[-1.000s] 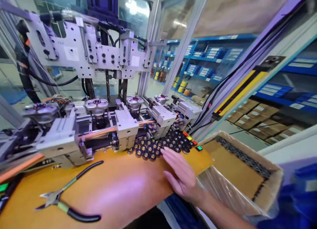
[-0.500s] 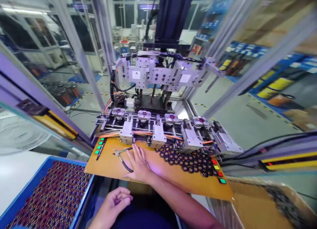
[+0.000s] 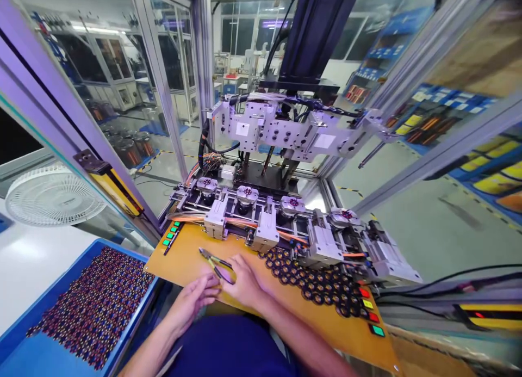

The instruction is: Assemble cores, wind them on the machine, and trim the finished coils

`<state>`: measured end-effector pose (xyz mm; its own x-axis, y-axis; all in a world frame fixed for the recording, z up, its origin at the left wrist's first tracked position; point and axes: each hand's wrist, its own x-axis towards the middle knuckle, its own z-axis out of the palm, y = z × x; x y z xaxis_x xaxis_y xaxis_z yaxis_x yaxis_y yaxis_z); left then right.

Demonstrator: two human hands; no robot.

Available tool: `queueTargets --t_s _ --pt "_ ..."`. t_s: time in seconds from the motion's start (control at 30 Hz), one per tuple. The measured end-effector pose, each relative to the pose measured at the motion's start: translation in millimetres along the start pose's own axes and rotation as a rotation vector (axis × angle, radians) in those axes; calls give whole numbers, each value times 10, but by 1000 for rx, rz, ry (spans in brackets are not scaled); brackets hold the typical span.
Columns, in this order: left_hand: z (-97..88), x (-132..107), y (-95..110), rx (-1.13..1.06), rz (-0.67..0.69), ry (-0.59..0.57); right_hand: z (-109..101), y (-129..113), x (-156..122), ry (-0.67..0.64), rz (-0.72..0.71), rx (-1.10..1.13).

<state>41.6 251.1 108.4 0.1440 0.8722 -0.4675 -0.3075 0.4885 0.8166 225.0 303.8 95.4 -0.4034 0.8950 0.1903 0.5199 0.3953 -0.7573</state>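
Observation:
My right hand (image 3: 243,283) is closed around the handles of a pair of diagonal cutters (image 3: 210,257), low over the orange work plate (image 3: 183,263). The cutters' jaws point to the far left and their handles are spread. My left hand (image 3: 193,302) is beside it at the plate's front edge, fingers loosely bent and apart, tips close to my right hand. I see nothing in it. To the right on the plate lie many dark ring-shaped parts (image 3: 310,279).
Behind the plate stands a fixture row with several round stations (image 3: 247,195). A blue tray (image 3: 53,352) of small wound parts is at left, near a white fan (image 3: 55,196). Green buttons (image 3: 170,235) and coloured buttons (image 3: 369,306) sit at the plate's ends. Yellow light barriers (image 3: 116,189) flank the frame.
My right hand has gone from lying spread by the cutters to closing on their handles, and the cutters have turned. My left hand has come up to the right hand. The view has shifted.

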Motion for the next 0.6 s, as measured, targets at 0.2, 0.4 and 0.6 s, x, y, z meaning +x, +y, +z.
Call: queueTargets --t_s 0.2,0.4,0.6 --pt "154 145 327 -37 222 -103 -205 -512 17 57 -58 304" --pt "106 63 648 12 310 -229 -426 -734 101 -190 232 894" --pt "134 -20 755 45 313 -378 -383 -640 222 -740 503 1450"
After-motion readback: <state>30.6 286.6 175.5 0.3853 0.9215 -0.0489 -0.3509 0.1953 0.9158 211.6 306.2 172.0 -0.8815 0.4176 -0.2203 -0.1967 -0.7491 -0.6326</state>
